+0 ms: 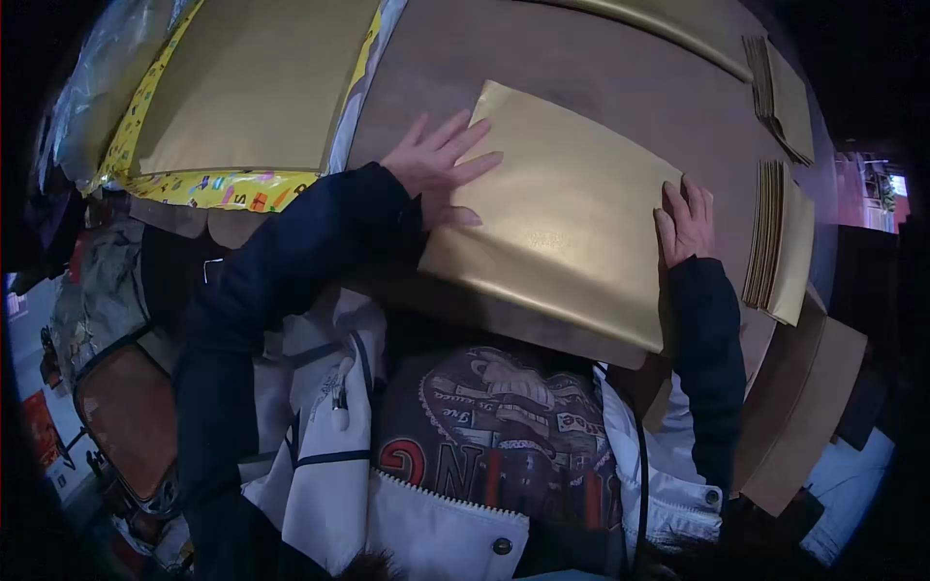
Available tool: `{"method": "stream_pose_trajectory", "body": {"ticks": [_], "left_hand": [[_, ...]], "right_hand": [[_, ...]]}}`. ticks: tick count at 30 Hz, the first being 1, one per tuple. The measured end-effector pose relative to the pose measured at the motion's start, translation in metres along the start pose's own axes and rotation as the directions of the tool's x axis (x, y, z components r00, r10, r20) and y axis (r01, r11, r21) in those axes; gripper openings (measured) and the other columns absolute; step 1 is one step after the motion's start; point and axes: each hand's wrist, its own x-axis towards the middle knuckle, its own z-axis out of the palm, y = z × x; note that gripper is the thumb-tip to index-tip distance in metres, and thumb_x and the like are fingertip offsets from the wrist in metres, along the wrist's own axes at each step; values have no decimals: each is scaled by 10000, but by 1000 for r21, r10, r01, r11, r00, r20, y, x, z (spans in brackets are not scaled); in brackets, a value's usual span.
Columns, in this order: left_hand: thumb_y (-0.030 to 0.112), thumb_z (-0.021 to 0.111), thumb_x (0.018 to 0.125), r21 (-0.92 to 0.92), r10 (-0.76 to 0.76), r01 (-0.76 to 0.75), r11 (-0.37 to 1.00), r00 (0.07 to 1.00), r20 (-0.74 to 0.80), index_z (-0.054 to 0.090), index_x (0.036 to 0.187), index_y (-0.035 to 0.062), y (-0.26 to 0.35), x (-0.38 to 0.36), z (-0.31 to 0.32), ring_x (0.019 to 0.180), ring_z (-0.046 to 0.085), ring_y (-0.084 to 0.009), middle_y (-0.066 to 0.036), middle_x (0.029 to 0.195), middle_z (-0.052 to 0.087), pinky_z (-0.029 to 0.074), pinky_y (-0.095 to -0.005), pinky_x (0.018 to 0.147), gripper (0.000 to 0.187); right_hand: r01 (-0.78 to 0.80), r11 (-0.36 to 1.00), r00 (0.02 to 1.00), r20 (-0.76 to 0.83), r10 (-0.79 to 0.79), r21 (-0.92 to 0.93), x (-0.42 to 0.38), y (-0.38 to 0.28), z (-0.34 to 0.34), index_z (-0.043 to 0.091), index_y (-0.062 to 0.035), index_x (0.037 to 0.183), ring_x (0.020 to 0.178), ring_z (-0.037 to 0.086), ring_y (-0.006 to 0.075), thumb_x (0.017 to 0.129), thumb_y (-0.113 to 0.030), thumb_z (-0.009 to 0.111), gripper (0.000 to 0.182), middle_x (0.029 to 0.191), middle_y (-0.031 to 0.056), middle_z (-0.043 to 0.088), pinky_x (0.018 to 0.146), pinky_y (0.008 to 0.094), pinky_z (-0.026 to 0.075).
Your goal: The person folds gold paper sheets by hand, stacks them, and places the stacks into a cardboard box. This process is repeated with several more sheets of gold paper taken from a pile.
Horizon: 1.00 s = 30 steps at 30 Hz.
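Observation:
A sheet of gold paper (pixel 572 223) lies before me on the brown table, its near edge curving over toward my body. My left hand (pixel 441 167) rests at the sheet's left edge with fingers spread, the fingertips on the gold surface. At the right edge, my right hand (pixel 690 221) touches the paper; its fingers are stretched out and bent slightly over the border. Neither hand is closed around anything. What lies under the sheet is hidden.
A gold sheet stack (pixel 257 87) lies on yellow printed wrapping (pixel 223 189) at the left. Folded gold bundles (pixel 780 242) stand along the table's right side, with another gold roll or sheet (pixel 668 34) at the far edge. A brown chair (pixel 126 416) is at lower left, cardboard (pixel 809 407) at lower right.

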Motion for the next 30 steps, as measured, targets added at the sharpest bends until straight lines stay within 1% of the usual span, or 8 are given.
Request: {"method": "stream_pose_trajectory", "body": {"ticks": [5, 7, 10, 13, 16, 21, 23, 30], "left_hand": [[726, 592, 705, -26, 61, -61, 998, 998, 13, 311, 1448, 250, 0, -37, -1, 1404, 115, -436, -183, 1530, 127, 228, -659, 1050, 926], [683, 604, 730, -8, 48, -48, 999, 988, 147, 334, 1434, 254, 7, -27, -22, 1403, 118, -435, -190, 1529, 124, 239, -657, 1046, 868], [547, 561, 852, -62, 239, -248, 967, 963, -121, 415, 1393, 251, 35, 13, -18, 1420, 140, -359, -144, 1526, 187, 246, -624, 1069, 634], [524, 484, 902, -42, 365, -380, 924, 910, -199, 428, 1386, 239, 59, 60, -1, 1422, 168, -306, -117, 1522, 231, 212, -569, 1097, 565], [542, 461, 903, -67, 417, -446, 892, 873, -253, 404, 1407, 248, 72, 53, 17, 1427, 161, -299, -110, 1538, 204, 191, -595, 1087, 586], [564, 507, 862, -83, 495, -519, 851, 845, -203, 349, 1428, 274, 66, 2, 27, 1434, 149, -286, -71, 1546, 200, 153, -625, 1089, 655], [568, 581, 804, -156, 476, -484, 861, 875, -86, 334, 1434, 250, 62, -14, 24, 1427, 143, -342, -116, 1545, 181, 122, -653, 1084, 747], [668, 471, 827, -141, 422, -403, 904, 894, 151, 231, 1479, 227, 78, -45, 15, 1448, 59, -301, -76, 1571, 98, 67, -632, 1107, 823]], "right_hand": [[-40, 999, 997, 64, 40, -9, 1, -4, -6, 504, -132, 1305, 1293, 315, 408, 901, -357, 514, 463, 1410, 176, 365, 1080, 491, 294], [-60, 998, 996, 66, 61, -29, -1, -1, 0, 503, -134, 1306, 1296, 311, 408, 911, -358, 502, 454, 1405, 179, 370, 1083, 491, 289], [-11, 999, 1000, 23, 12, -45, 0, 4, 4, 502, -131, 1309, 1288, 325, 407, 917, -358, 496, 453, 1394, 185, 385, 1083, 485, 289], [-40, 998, 999, 22, 41, -58, 2, -12, -11, 526, -92, 1278, 1261, 368, 402, 924, -312, 510, 417, 1361, 196, 418, 1073, 469, 305], [-43, 999, 999, 28, 44, -31, 3, -13, -11, 523, -82, 1279, 1262, 378, 380, 930, -306, 505, 415, 1366, 194, 414, 1062, 444, 324], [-31, 999, 999, 5, 32, -33, 2, -10, -9, 520, -86, 1285, 1262, 380, 374, 931, -315, 502, 422, 1374, 194, 405, 1059, 438, 328], [-54, 998, 998, 14, 54, 12, 2, -8, -8, 525, -152, 1288, 1268, 372, 382, 912, -389, 510, 444, 1369, 188, 418, 1060, 475, 321], [-36, 997, 999, -5, 36, -70, 2, -16, -12, 516, -128, 1275, 1240, 389, 388, 916, -364, 517, 430, 1345, 193, 420, 1035, 466, 349]]}}
